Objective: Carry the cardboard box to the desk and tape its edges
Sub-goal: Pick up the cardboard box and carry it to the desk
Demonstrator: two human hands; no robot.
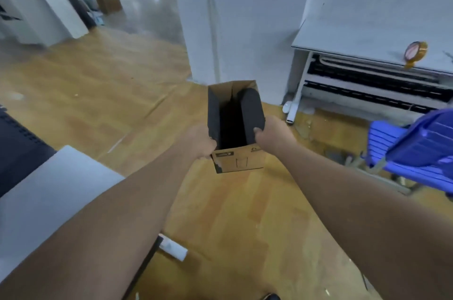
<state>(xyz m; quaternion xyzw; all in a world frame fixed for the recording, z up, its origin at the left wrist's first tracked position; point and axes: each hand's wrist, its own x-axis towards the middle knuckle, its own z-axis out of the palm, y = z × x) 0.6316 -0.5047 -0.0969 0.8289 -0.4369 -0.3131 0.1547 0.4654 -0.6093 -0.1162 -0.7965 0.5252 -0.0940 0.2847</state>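
Both hands hold the open cardboard box above the floor: left hand and right hand fingers curl around its sides. A tape roll stands near the tabletop front edge.

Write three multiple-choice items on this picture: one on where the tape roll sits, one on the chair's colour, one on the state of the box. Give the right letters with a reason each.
1. Where is the tape roll?
A. inside the box
B. near the front edge of the white desk
C. on the floor

2. What colour is the chair at the right?
A. blue
B. red
C. green

3. How is the cardboard box at this moment?
A. sealed and lying on the desk
B. crushed flat on the floor
C. open at the top, held above the floor

Answers:
1 B: the roll stands on the desk top close to its edge.
2 A: its slatted seat is plainly blue.
3 C: the left hand and the right hand grip its sides, and its dark inside shows.
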